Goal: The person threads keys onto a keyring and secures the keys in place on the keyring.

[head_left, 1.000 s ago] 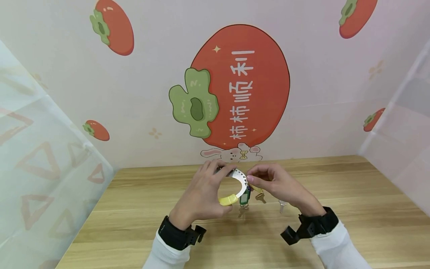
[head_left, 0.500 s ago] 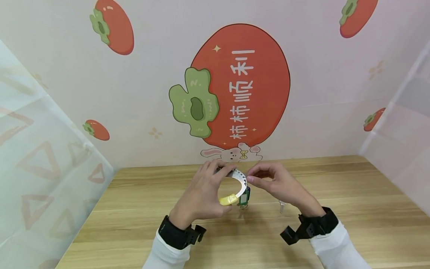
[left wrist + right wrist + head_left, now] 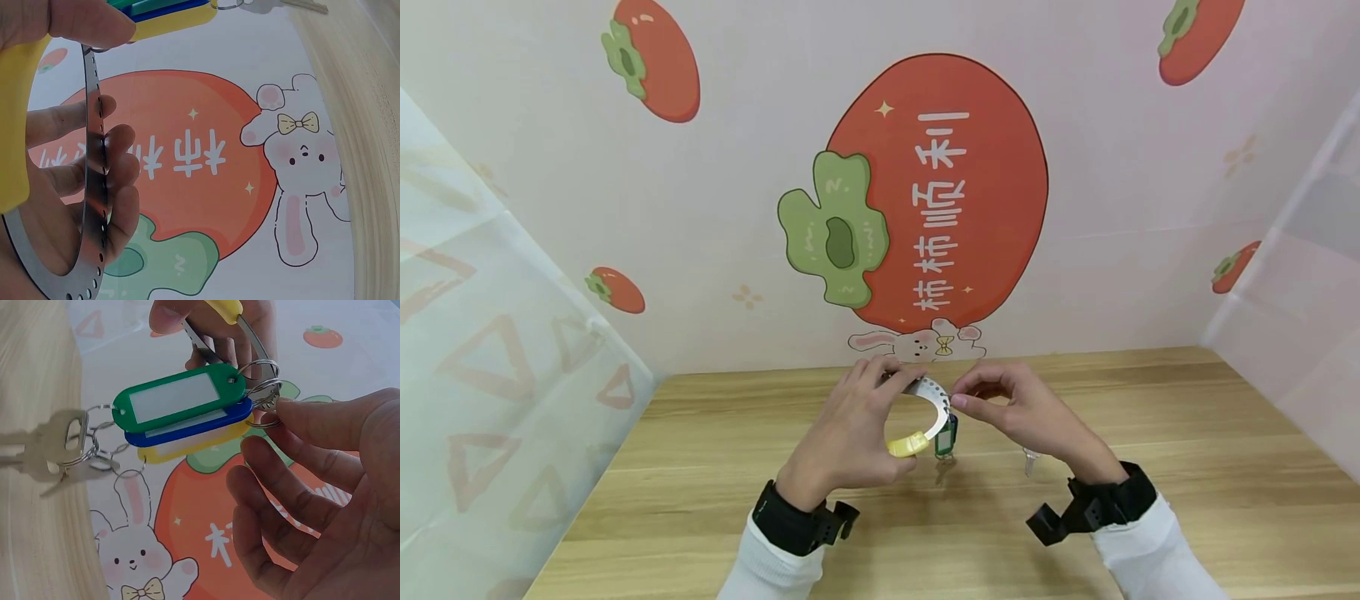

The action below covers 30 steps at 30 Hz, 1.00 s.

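My left hand (image 3: 853, 433) grips a round metal key holder (image 3: 942, 400) with holes along its edge and a yellow grip (image 3: 908, 444). From the holder's right edge hang three key tags on split rings: green (image 3: 178, 397), blue (image 3: 247, 411) and yellow (image 3: 200, 439) in the right wrist view. Keys (image 3: 37, 440) dangle from the tags' other ends, blurred. Thumb and forefinger of my right hand (image 3: 1022, 408) pinch a split ring (image 3: 265, 423) at the yellow tag, right at the holder's edge. Whether this ring passes through a hole is hard to tell.
Another key (image 3: 1030, 461) shows partly from under the right hand, near the wood-grain table (image 3: 722, 500). Behind stands a white backdrop (image 3: 737, 208) printed with persimmons and a rabbit. White side sheets (image 3: 512, 350) flank the table.
One second ago the yellow tag and its key stuck out to the right of the green tag; now they hang in line behind it. Both hands have stayed nearly in place.
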Each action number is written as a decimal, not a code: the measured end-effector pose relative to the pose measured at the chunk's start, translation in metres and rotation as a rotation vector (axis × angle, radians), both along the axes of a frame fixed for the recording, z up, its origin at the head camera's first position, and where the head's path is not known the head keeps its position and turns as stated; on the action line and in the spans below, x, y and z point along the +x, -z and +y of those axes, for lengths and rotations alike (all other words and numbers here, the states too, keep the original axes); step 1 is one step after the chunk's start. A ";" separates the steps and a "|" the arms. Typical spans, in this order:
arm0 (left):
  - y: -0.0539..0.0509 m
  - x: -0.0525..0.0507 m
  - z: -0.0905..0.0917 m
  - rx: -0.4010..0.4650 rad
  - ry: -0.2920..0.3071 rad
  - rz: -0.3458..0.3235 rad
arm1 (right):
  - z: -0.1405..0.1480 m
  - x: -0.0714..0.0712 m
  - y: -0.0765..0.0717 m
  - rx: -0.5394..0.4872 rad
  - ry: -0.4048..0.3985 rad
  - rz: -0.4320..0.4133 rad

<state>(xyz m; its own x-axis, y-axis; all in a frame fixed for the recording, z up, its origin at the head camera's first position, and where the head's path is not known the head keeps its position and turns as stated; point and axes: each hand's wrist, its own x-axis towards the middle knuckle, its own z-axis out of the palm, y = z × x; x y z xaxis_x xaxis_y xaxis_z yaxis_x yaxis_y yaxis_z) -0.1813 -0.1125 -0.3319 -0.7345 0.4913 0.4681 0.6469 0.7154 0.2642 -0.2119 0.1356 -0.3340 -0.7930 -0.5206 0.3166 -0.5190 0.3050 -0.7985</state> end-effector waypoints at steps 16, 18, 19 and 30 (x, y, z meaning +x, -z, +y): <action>-0.001 0.000 0.000 0.001 -0.005 -0.005 | 0.003 -0.002 0.001 -0.010 -0.006 0.030; -0.001 0.000 -0.001 0.001 -0.006 -0.004 | 0.003 -0.002 0.002 -0.006 -0.009 0.029; -0.001 0.000 -0.001 0.003 -0.006 -0.005 | 0.003 -0.002 0.002 -0.006 -0.011 0.031; 0.000 0.000 0.001 -0.008 -0.001 0.014 | 0.004 -0.001 0.000 -0.015 -0.010 0.069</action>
<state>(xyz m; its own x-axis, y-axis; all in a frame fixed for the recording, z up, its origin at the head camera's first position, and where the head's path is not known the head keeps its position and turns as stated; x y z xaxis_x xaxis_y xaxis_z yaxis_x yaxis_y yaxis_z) -0.1809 -0.1114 -0.3320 -0.7285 0.4939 0.4747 0.6496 0.7182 0.2496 -0.2133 0.1397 -0.3344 -0.7639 -0.5229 0.3781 -0.5756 0.2875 -0.7655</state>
